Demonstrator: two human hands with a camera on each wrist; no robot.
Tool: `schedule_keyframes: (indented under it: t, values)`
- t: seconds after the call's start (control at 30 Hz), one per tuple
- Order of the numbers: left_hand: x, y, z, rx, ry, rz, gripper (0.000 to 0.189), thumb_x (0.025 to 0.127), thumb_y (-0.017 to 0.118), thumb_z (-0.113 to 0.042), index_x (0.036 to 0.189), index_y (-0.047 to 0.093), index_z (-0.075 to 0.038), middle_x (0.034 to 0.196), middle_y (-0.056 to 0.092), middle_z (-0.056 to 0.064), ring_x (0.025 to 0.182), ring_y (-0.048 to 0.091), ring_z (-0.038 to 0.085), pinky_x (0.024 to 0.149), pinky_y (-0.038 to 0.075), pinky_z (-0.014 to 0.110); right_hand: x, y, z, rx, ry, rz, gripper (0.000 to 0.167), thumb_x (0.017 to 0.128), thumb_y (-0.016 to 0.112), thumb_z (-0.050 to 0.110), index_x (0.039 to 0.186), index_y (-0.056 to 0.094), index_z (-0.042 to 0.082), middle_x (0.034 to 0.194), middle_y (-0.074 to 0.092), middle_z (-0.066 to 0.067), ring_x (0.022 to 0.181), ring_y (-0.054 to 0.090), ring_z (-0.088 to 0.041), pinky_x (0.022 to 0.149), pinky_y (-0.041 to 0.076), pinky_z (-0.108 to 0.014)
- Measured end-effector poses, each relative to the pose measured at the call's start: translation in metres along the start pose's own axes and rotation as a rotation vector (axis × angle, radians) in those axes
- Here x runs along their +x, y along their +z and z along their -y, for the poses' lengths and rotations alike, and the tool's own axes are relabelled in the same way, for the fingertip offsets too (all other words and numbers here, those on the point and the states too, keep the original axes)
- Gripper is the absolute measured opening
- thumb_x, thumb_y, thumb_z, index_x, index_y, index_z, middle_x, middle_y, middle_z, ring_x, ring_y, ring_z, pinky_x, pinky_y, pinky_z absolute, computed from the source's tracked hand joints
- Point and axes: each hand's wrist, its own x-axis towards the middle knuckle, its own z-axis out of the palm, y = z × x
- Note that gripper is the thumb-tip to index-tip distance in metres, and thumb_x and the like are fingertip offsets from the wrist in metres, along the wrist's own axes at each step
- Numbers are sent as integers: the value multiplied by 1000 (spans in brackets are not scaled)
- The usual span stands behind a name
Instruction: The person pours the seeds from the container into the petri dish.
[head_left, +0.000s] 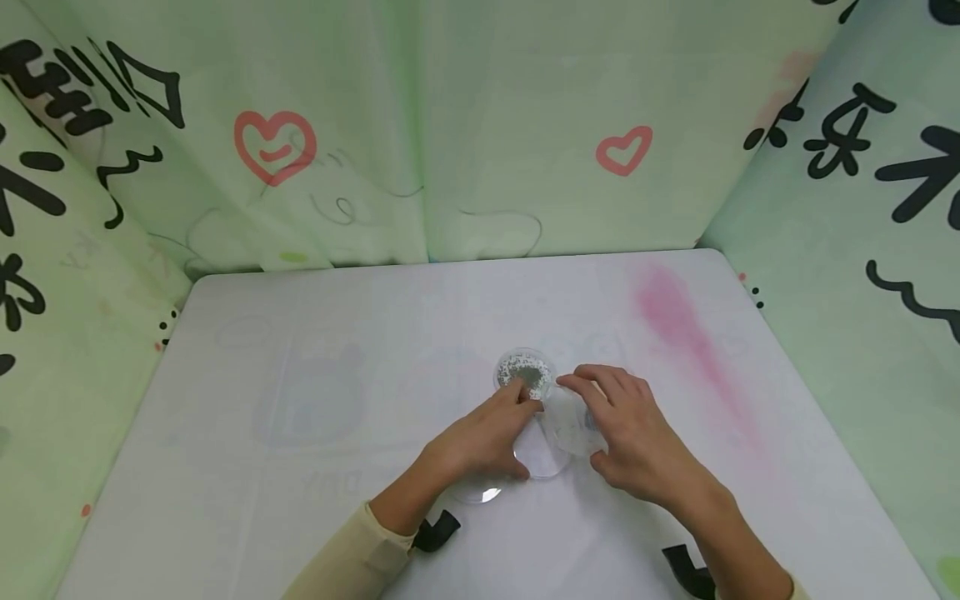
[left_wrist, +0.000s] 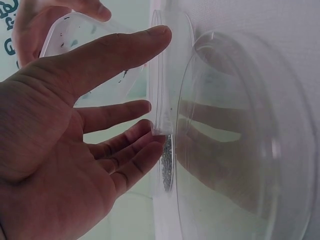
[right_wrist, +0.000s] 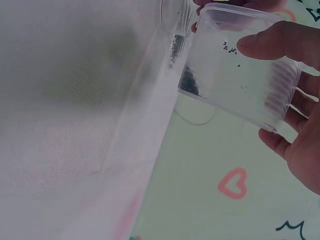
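My left hand [head_left: 483,437] holds a clear round dish [head_left: 546,460] by its rim, thumb on the near side and fingers on the far side. My right hand [head_left: 637,442] grips a tilted clear plastic box [head_left: 567,421] above this dish. In the right wrist view, dark granules [right_wrist: 188,82] are heaped in the box's lower corner, and a few stick to its wall. Just beyond the left fingertips, another clear dish [head_left: 525,363] contains grey granules. A third clear dish [head_left: 480,495] lies partly hidden under the left wrist; it looms large in the left wrist view.
A white cloth with a pink stain [head_left: 678,321] covers the table [head_left: 337,500]. Green curtains [head_left: 480,108] with hearts and black lettering hang behind and at both sides. Black bands [head_left: 437,532] show at the wrists.
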Motion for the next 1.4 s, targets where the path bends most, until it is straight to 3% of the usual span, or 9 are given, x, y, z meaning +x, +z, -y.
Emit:
schedule_keyframes:
  t: [0.63,1.0,1.4]
  values:
    - [-2,0,-2,-17,-17,-3,78,72,97,-22,139,61,-5,128,49,2,120,52,15,100,51,24,3,4,6,-36,-110,-67,93,52,73,-18,139,60,13,134,57,-9,130,49,-32,103,38,-52]
    - [-1,-2,-2,-19,1,-12,79,71,98,-23,139,61,-3,129,50,3,120,53,16,100,50,24,4,6,10,-78,-196,-128,85,58,58,-19,138,61,11,132,58,-10,127,53,-33,97,44,-52]
    - [0,-2,-2,47,36,-20,79,69,99,-26,135,64,0,126,52,5,114,53,15,101,49,25,5,7,14,-131,-238,-149,77,66,62,-19,137,62,11,131,60,-10,124,55,-33,95,47,-50]
